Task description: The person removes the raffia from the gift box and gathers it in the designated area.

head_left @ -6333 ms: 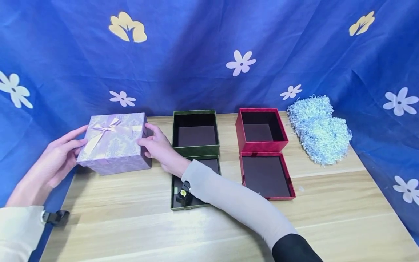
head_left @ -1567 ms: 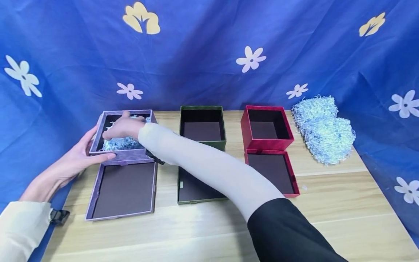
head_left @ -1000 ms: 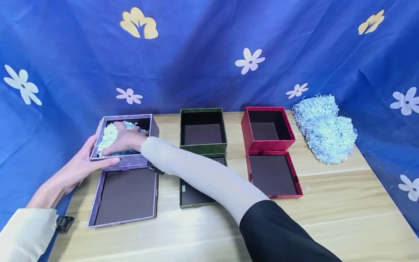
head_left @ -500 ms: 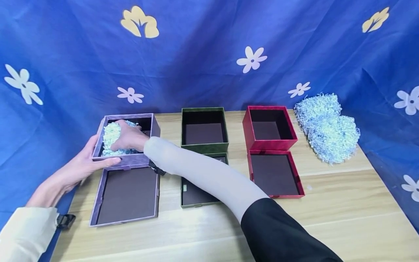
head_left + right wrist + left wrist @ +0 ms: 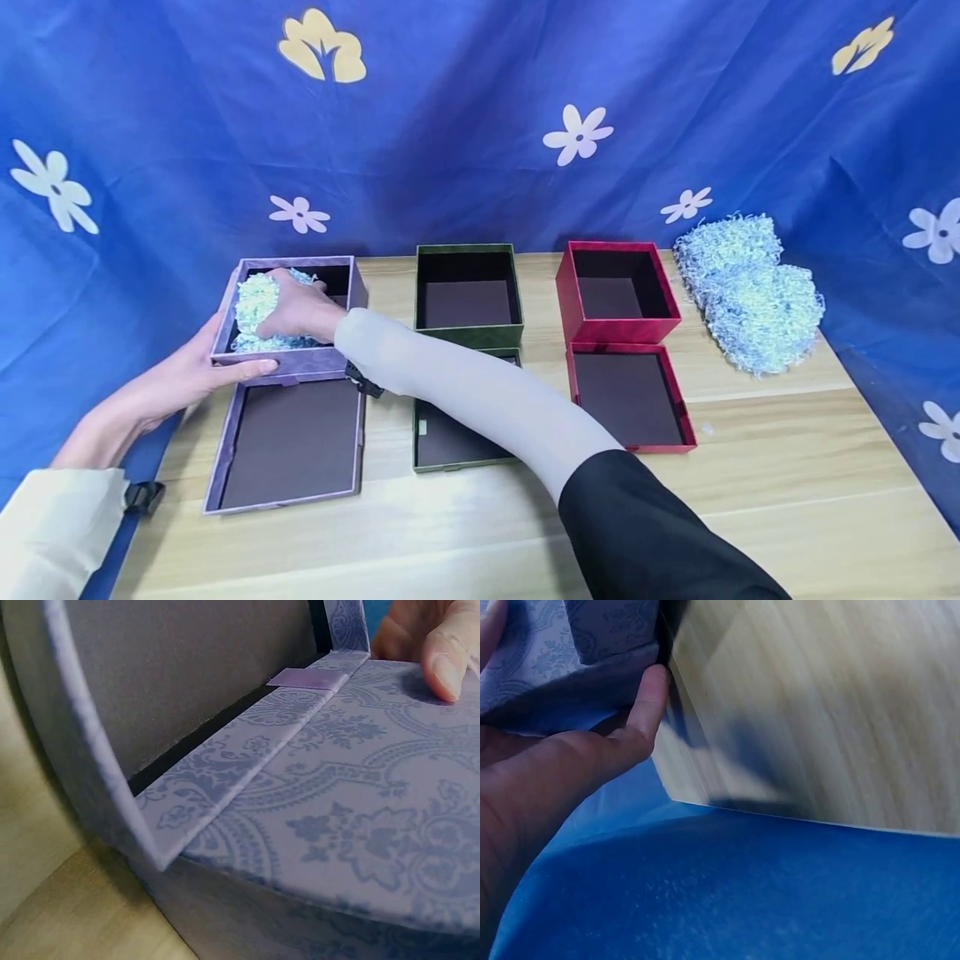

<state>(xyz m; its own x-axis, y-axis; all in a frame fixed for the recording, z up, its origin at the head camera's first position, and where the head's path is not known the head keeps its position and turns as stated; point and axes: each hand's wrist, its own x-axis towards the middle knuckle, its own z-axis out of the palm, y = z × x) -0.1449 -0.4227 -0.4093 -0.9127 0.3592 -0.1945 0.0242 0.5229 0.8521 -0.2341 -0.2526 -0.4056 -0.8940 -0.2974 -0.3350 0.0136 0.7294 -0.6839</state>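
At the left of the head view a lavender patterned gift box (image 5: 300, 362) stands with its hinged lid (image 5: 288, 446) laid open towards me. My left hand (image 5: 187, 367) grips its front left corner, thumb along the front wall and fingers at the left side. That thumb (image 5: 448, 667) also shows in the right wrist view. Inside the box, my right hand (image 5: 303, 308) holds a clump of pale blue shredded paper (image 5: 255, 302). More of this paper lies under the hand; the fingertips are partly hidden. In the left wrist view, the left hand (image 5: 562, 765) touches the box corner (image 5: 615, 671).
A green box (image 5: 468, 336) and a red box (image 5: 618, 332) stand open to the right, lids folded forward. Two heaps of blue shredded paper (image 5: 757, 312) sit at the far right. Behind hangs a blue flowered cloth (image 5: 450, 125). The right forearm crosses the green lid (image 5: 457, 446).
The lavender box was closed and held by both hands; its lid now lies open. The right hand has gone inside, and its spread fingers have closed round shredded paper.
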